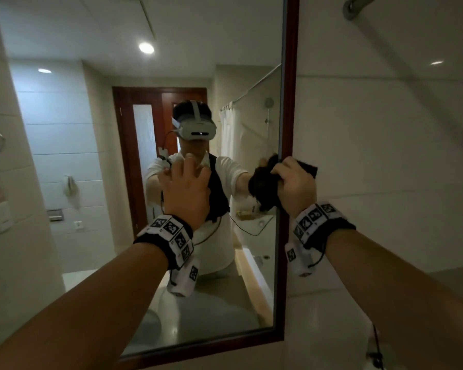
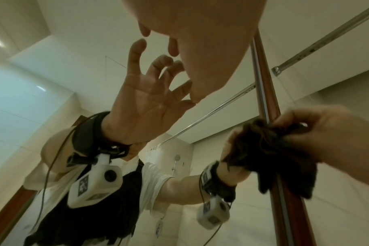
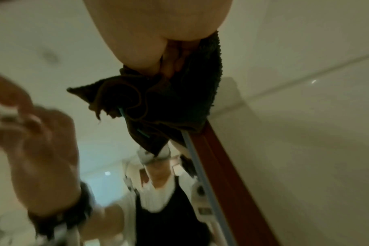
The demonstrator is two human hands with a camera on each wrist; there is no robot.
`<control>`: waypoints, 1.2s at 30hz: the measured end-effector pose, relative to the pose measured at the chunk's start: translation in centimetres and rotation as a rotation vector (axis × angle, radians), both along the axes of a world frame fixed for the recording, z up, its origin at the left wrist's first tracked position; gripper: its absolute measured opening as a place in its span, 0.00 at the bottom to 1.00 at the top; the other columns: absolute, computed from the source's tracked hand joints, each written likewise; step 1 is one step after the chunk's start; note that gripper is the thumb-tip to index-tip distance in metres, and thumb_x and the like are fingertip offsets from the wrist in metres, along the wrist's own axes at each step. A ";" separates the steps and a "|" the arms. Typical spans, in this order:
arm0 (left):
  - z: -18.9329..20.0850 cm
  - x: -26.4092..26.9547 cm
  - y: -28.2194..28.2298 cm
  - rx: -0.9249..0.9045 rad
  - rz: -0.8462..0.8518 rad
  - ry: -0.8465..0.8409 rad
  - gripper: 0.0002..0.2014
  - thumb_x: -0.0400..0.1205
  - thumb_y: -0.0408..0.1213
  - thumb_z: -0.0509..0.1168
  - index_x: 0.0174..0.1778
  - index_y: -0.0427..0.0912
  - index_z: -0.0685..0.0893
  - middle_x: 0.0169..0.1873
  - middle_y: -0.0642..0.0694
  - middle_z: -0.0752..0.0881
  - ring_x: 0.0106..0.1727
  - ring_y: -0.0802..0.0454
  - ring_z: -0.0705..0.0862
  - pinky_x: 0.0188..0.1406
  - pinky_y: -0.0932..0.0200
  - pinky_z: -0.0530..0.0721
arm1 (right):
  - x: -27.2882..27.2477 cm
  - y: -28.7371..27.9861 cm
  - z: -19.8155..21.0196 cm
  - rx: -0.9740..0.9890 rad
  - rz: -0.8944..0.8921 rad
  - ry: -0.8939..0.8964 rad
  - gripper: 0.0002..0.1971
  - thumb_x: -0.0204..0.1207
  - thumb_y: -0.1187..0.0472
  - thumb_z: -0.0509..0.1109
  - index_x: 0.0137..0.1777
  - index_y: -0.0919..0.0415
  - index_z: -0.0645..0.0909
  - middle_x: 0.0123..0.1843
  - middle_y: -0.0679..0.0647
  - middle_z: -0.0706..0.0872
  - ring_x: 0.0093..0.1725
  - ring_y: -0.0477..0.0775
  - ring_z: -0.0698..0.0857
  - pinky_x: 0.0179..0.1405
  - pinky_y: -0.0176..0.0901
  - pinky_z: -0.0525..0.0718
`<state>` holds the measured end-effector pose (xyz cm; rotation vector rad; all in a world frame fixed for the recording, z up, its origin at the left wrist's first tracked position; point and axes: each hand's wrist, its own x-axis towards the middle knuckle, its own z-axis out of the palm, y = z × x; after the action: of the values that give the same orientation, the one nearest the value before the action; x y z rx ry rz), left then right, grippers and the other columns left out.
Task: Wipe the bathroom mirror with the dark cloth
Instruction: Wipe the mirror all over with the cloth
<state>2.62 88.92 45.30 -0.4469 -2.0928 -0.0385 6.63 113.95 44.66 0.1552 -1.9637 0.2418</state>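
The tiled wall (image 1: 385, 134) fills the right of the head view, with the end of a metal rail (image 1: 352, 8) at its top. The mirror (image 1: 91, 129), bordered by a dark red wooden frame (image 1: 289, 108), covers the left and centre and reflects the person, a red door and a white shower curtain.

The left hand (image 1: 185, 188) is raised at the centre of the glass, fingers spread and lightly bent, holding nothing. In the left wrist view the fingertips (image 2: 195, 99) meet their own reflection, so they touch the glass; the palm (image 2: 211, 41) stands off it. The head view shows only the back of this hand and does not settle the contact.

The right hand (image 1: 296, 182) grips the bunched dark cloth (image 1: 263, 186), fingers curled round it, at the right edge of the mirror, at about the same height as the left hand. The cloth lies across the frame: most hangs left over the glass, and one corner (image 1: 309, 168) projects right over the wall. The right wrist view, blurred, shows the cloth (image 3: 175, 99) pressed on the frame (image 3: 221, 158) below the curled fingers (image 3: 175, 55), a detail the head view hides behind the knuckles. The left wrist view shows the same cloth (image 2: 280, 149) draped over the frame edge.
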 end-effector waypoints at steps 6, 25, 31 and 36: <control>1.3 -0.2 0.7 -0.089 0.048 0.049 0.25 0.74 0.48 0.66 0.69 0.50 0.76 0.82 0.43 0.61 0.83 0.37 0.57 0.69 0.32 0.66 | 0.2 0.2 3.1 0.042 0.005 0.025 0.09 0.76 0.74 0.66 0.51 0.65 0.85 0.51 0.59 0.81 0.44 0.57 0.82 0.37 0.41 0.75; 4.0 1.1 1.4 -0.039 0.060 0.015 0.32 0.74 0.44 0.72 0.74 0.54 0.71 0.72 0.47 0.73 0.73 0.39 0.68 0.63 0.29 0.71 | 1.2 2.0 -3.6 0.167 0.134 -0.226 0.10 0.69 0.72 0.77 0.48 0.63 0.88 0.48 0.57 0.82 0.39 0.55 0.84 0.35 0.44 0.87; 7.2 0.8 2.2 0.014 0.063 0.071 0.26 0.75 0.45 0.72 0.69 0.57 0.74 0.69 0.47 0.74 0.69 0.38 0.70 0.63 0.29 0.70 | 1.1 1.8 4.5 0.097 0.113 -0.115 0.12 0.77 0.73 0.68 0.56 0.62 0.87 0.53 0.56 0.80 0.48 0.56 0.83 0.44 0.42 0.81; 8.9 0.0 2.1 -0.012 0.042 0.110 0.31 0.69 0.45 0.77 0.69 0.55 0.76 0.77 0.46 0.65 0.78 0.40 0.58 0.67 0.29 0.68 | 0.0 1.8 11.1 0.061 0.085 -0.037 0.13 0.78 0.72 0.67 0.57 0.59 0.87 0.55 0.55 0.80 0.50 0.54 0.81 0.46 0.37 0.76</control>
<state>2.65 91.03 54.18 -0.4038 -1.9941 0.0232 6.61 115.75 55.73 0.2758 -2.0044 0.2417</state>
